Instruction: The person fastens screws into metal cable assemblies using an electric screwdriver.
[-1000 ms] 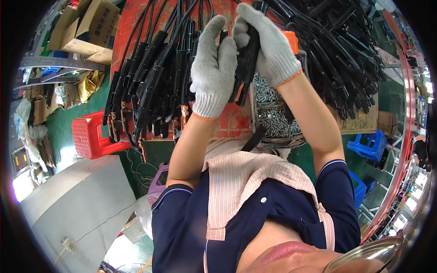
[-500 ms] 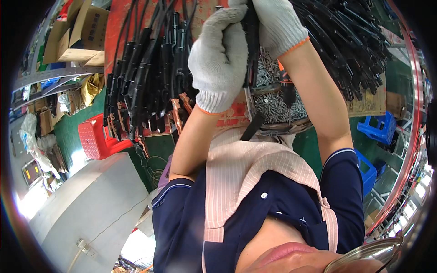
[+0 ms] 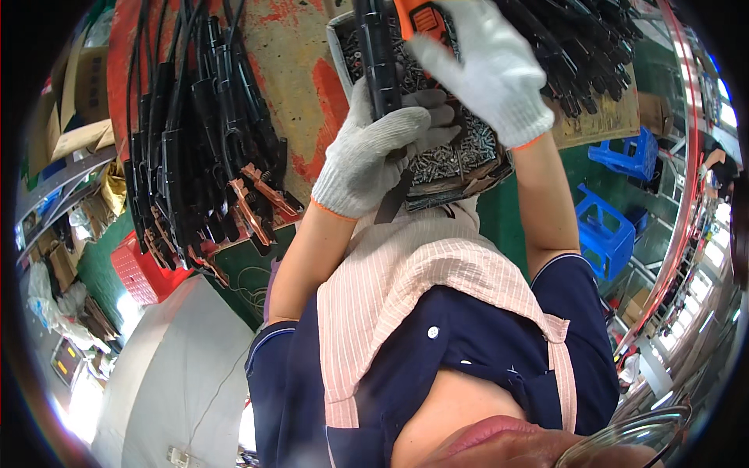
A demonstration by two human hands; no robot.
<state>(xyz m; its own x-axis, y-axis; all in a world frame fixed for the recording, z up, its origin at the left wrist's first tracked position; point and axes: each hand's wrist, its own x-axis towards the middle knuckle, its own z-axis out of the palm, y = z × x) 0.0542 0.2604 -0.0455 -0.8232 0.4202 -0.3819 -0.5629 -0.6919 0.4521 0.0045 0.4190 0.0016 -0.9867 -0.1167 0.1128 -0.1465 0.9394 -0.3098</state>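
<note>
My left hand, in a white knit glove, is closed around a long black tubular handle that points away from me over the box of screws. Gloved the same way, my right hand is slightly blurred, its thumb stretched out from the fingers. Right beside that thumb is an orange and black power tool, partly cut off by the top edge. I see no firm grip on it. The box holds many loose silver screws, partly covered by my left fingers.
Left on the worn red table lies a bundle of black cabled handles with copper jaws. Another black pile is at the right. Blue stools and a red stool stand on the green floor.
My left hand has come nearer to me with the black handle. My right hand has left the handle and now opens beside the orange tool. The view has shifted right.
</note>
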